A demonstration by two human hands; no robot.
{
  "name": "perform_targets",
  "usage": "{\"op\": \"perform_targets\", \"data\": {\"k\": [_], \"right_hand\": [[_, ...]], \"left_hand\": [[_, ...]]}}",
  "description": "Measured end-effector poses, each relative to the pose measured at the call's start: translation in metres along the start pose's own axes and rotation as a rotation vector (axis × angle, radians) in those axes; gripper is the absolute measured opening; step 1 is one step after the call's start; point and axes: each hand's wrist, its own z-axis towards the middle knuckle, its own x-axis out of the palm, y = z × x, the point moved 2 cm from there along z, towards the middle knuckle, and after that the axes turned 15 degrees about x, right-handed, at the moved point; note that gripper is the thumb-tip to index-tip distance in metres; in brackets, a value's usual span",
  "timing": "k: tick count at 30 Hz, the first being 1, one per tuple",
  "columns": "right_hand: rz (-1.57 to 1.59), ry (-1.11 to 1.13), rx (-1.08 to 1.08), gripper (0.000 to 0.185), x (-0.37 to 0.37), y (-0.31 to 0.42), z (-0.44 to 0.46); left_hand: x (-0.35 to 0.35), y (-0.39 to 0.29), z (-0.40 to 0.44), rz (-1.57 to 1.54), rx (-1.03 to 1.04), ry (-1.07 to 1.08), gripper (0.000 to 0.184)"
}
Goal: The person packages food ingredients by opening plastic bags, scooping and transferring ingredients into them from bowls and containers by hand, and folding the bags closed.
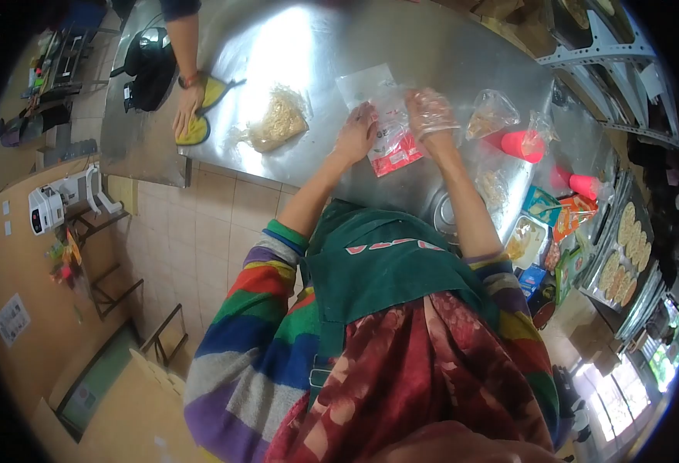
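A red-and-white printed plastic pouch (pixel 395 157) with a clear upper part lies on the steel table in front of me. My left hand (pixel 357 133) rests along its left edge, fingers stretched forward and close together. On the pouch's right is my right hand (pixel 432 117), wrapped in thin clear plastic that looks like a disposable glove. Its fingers are curled, and what they hold, if anything, is hidden. A clear bag of pale yellowish food (pixel 279 123) sits to the left. Right of my right hand stands a smaller clear bag with crumbly contents (pixel 491 117).
Another person's hand (pixel 189 108) presses a yellow cloth (pixel 194 133) on the steel table (pixel 231 31). Pink cups (pixel 523 146), coloured packets (pixel 573 216) and a white tub (pixel 528 241) crowd the right. Beyond are trays of flat round pieces (pixel 625 247) and a metal rack (pixel 609 58).
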Motion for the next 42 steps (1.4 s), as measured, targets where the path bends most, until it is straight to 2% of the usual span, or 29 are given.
{"op": "perform_targets", "data": {"k": [3,6,7,8,9,10,11,12,13,15,17,18,19,20,21,24,25,26,27,28,29,30,31,33,35,36,38,41,42], "right_hand": [[0.155,-0.186,0.032,0.026,-0.056,0.023,-0.001],[0.258,-0.369,0.084,0.02,-0.113,0.031,-0.012],[0.294,-0.381,0.087,0.02,-0.126,0.025,-0.019],[0.327,-0.397,0.094,0.02,-0.139,0.017,-0.026],[0.356,-0.416,0.105,0.02,-0.151,0.005,-0.034],[0.409,-0.37,0.158,0.02,-0.159,-0.015,-0.042],[0.462,-0.33,0.214,0.02,-0.166,-0.039,-0.054],[0.514,-0.295,0.272,0.021,-0.173,-0.065,-0.067],[0.534,-0.302,0.313,0.021,-0.18,-0.091,-0.082],[0.477,-0.35,0.325,0.022,-0.19,-0.136,-0.115],[0.318,-0.438,0.281,0.023,-0.201,-0.173,-0.148],[0.421,-0.44,0.437,0.023,-0.204,-0.185,-0.164],[0.529,-0.442,0.593,0.023,-0.207,-0.194,-0.178],[0.79,-0.487,0.853,0.021,-0.207,-0.197,-0.188],[0.848,-0.505,0.871,0.021,-0.207,-0.21,-0.199],[1.081,-0.627,0.899,0.021,-0.197,-0.239,-0.226],[1.001,-0.619,0.802,0.022,-0.192,-0.244,-0.231],[0.922,-0.608,0.704,0.023,-0.183,-0.251,-0.236],[0.924,-0.539,0.771,0.025,-0.179,-0.25,-0.241],[0.921,-0.467,0.837,0.028,-0.175,-0.248,-0.246],[0.963,-0.471,0.911,0.028,-0.176,-0.241,-0.242],[1.004,-0.472,0.985,0.029,-0.178,-0.235,-0.237],[1.043,-0.473,1.061,0.029,-0.179,-0.23,-0.235],[0.999,-0.466,1.039,0.03,-0.183,-0.227,-0.237],[0.986,-0.449,1.061,0.03,-0.186,-0.231,-0.241],[0.938,-0.52,1.047,0.023,-0.19,-0.229,-0.242],[0.964,-0.491,1.063,0.023,-0.196,-0.242,-0.254],[0.979,-0.577,1.077,0.026,-0.198,-0.268,-0.273],[1.041,-0.622,1.057,0.026,-0.2,-0.275,-0.278]], "left_hand": [[0.011,0.007,-0.002,0.082,0.037,-0.015,0.043],[-0.021,0.002,0.012,-0.047,-0.202,0.025,0.041],[-0.031,0.018,0.018,0.042,-0.242,-0.035,0.04],[-0.058,0.018,0.021,0.162,-0.172,-0.111,0.043],[-0.075,0.034,0.026,0.357,-0.29,0.035,0.051],[-0.075,0.077,0.024,0.658,-0.205,-0.18,0.061],[-0.094,0.093,0.028,0.733,-0.255,-0.149,0.085],[-0.105,0.115,0.034,0.705,-0.487,0.071,0.104],[-0.107,0.148,0.035,0.671,-0.536,0.021,0.111],[-0.124,0.18,0.032,0.502,-0.56,0.131,0.114],[-0.128,0.209,0.034,0.603,-0.557,0.152,0.098],[-0.138,0.189,0.039,0.493,-0.512,0.043,0.082],[-0.145,0.179,0.04,0.446,-0.372,-0.034,0.068],[-0.157,0.143,0.045,0.372,-0.342,-0.076,0.06],[-0.158,0.142,0.048,0.21,-0.262,-0.211,0.052],[-0.149,0.053,0.06,-0.321,-0.053,-0.29,0.043],[-0.132,0.016,0.058,-0.427,0.055,-0.307,0.04],[-0.108,-0.015,0.051,-0.477,0.041,-0.25,0.036],[-0.082,-0.044,0.042,-0.526,0.027,-0.193,0.032],[-0.056,-0.072,0.035,-0.418,0.298,-0.094,0.03],[-0.029,-0.101,0.023,-0.452,0.227,0.055,0.025],[0.007,-0.123,0.012,-0.534,0.364,0.014,0.024],[0.025,-0.153,0.004,-0.447,0.485,0.106,0.023],[0.058,-0.188,-0.007,-0.258,0.676,0.268,0.022],[0.1,-0.194,-0.02,-0.057,0.811,0.403,0.023],[0.115,-0.191,-0.024,0.1,0.876,0.491,0.023],[0.134,-0.186,-0.023,0.43,1.006,0.656,0.023],[0.123,-0.205,-0.018,0.13,0.814,0.678,0.025],[0.113,-0.22,-0.002,0.112,0.663,0.761,0.029]]}}
